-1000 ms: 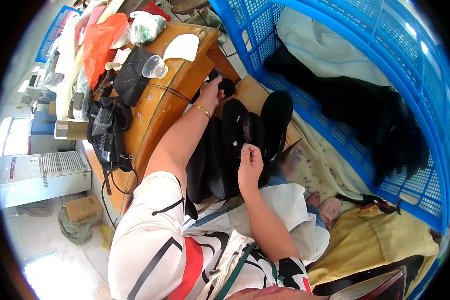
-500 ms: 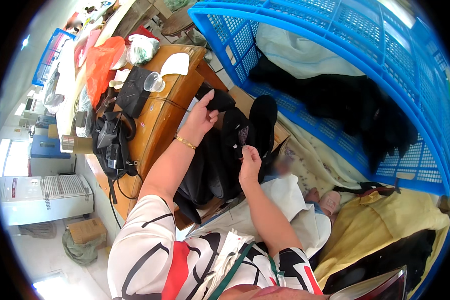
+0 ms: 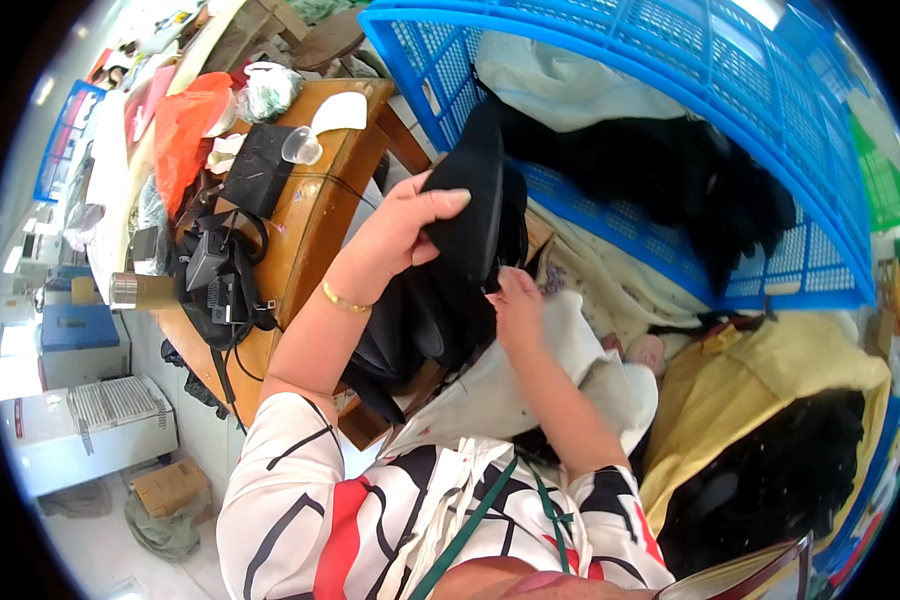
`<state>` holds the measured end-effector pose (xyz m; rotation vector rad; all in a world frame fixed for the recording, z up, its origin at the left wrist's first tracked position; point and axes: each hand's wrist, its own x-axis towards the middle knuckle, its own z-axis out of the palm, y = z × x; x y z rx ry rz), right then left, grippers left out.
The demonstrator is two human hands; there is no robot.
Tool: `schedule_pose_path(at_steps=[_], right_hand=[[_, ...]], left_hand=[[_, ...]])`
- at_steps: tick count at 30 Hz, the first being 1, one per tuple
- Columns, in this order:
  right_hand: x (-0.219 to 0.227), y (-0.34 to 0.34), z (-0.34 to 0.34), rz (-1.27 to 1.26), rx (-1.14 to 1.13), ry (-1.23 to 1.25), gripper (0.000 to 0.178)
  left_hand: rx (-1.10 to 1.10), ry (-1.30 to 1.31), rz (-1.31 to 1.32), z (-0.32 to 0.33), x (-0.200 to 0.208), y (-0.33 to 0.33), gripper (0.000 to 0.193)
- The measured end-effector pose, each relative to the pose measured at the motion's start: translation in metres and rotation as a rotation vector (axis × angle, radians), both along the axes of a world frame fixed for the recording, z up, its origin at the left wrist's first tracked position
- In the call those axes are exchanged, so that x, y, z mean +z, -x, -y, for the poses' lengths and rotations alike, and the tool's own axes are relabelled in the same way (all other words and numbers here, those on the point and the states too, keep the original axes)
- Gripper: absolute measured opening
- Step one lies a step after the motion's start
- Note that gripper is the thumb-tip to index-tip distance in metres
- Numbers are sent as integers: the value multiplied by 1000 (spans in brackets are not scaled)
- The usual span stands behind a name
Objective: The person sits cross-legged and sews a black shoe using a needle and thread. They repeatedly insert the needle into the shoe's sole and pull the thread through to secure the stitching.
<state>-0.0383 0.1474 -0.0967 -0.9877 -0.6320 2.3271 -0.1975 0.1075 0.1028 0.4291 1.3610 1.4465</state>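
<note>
My left hand (image 3: 410, 222) grips a black, smooth, curved cloth piece (image 3: 470, 195), thumb on its near face and fingers behind. It stands raised and tilted, its long edge facing right; its exact kind is unclear, though it is shoe-like in shape. At the lower tip of this piece, my right hand (image 3: 518, 300) has thumb and fingertips pinched together. What lies in that pinch is too small to make out. Beneath both hands is a pile of similar black cloth pieces (image 3: 395, 335), partly hidden by my left forearm.
A wooden table (image 3: 315, 225) on the left carries a black box (image 3: 260, 170), a clear plastic cup (image 3: 301, 147) and a black bag (image 3: 220, 275). To the right, a tipped blue plastic crate (image 3: 610, 60) holds dark cloth. Yellow cloth (image 3: 760, 375) lies near a black heap (image 3: 770, 470).
My left hand has raised and turned the black piece, which now shows a broad flat side. The right hand has shifted slightly right, still pinched. The view has shifted a little.
</note>
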Motion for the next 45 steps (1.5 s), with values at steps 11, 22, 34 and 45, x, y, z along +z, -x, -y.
schedule_pose_path(at_steps=[11,22,34,45], right_hand=[[45,-244,28,136,-486,-71,13],[46,-240,83,128,-455,-141,9],[54,-202,96,576,75,-857,15],[71,-516,42,211,-1206,-233,17]], left_hand=[[-1300,152,-1346,117,-41,-135,21],[-814,145,-928,98,-109,-169,35],[66,65,347,102,-145,-217,20],[230,175,406,86,-142,-224,19]])
